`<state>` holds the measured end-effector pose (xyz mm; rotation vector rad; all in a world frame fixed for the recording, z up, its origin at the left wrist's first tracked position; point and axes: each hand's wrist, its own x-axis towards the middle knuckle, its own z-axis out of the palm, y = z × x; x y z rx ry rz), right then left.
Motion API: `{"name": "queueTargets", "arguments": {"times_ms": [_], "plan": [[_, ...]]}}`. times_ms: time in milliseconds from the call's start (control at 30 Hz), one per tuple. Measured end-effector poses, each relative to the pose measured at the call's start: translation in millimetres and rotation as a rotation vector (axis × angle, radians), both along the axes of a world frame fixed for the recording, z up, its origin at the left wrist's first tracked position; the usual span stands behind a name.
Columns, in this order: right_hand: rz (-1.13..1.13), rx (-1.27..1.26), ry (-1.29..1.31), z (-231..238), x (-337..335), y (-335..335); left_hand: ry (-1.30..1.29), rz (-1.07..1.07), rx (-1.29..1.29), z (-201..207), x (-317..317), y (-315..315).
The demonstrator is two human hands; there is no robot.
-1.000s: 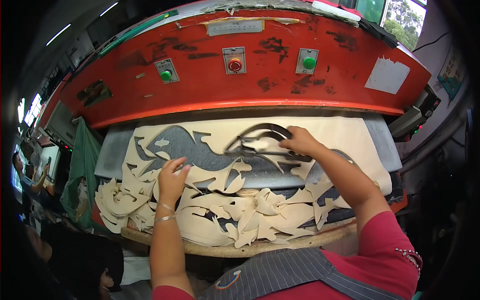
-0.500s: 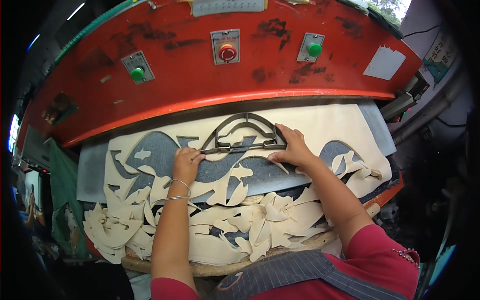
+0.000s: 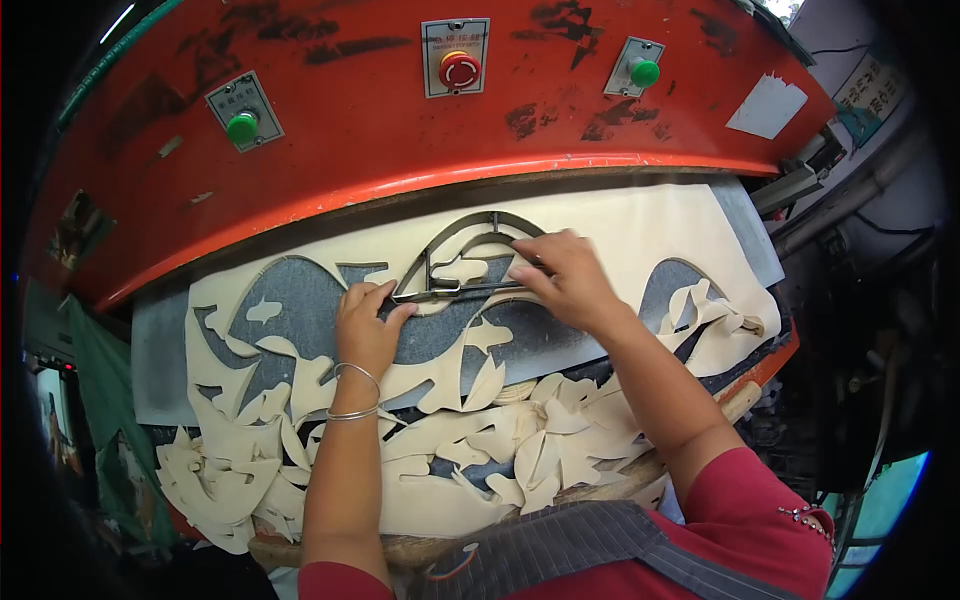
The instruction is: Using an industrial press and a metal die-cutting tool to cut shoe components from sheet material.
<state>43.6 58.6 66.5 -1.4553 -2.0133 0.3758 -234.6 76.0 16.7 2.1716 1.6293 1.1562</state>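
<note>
A dark metal cutting die (image 3: 446, 289), arched on top with a straight bar below, lies on a cream sheet (image 3: 660, 225) of leather-like material. My left hand (image 3: 366, 325) holds the die's left corner between thumb and fingers. Over the die's right part, my right hand (image 3: 575, 283) grips the frame, its fingers curled on the inner edge and hiding the right corner. Large curved holes cut in the sheet show the grey board (image 3: 160, 350) beneath, left of and below the die.
Cream offcuts (image 3: 420, 500) are heaped along the near edge. Behind the sheet rises a red machine front (image 3: 340, 120) with a green button (image 3: 242, 127), a red button (image 3: 460, 70) and another green button (image 3: 644, 72). A green cloth (image 3: 110, 390) hangs at left.
My right hand has moved left and up from the die's right corner onto its frame. My left hand stays at the left corner. The whole view has shifted slightly.
</note>
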Motion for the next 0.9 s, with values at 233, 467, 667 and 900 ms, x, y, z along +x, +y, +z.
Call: {"name": "queueTargets", "arguments": {"times_ms": [233, 467, 667, 900], "plan": [[-0.142, -0.454, -0.202, -9, -72, 37, 0.053, 0.030, -0.031, -12, 0, -3], [-0.146, -0.243, 0.185, -26, -76, 18, 0.037, 0.031, 0.029, -8, -5, -9], [-0.189, -0.071, -0.199, -38, -84, 29, 0.093, 0.047, 0.031, -13, -4, -17], [-0.242, -0.091, 0.047, -35, -77, 31, 0.054, 0.089, 0.147, -16, -1, -22]]}}
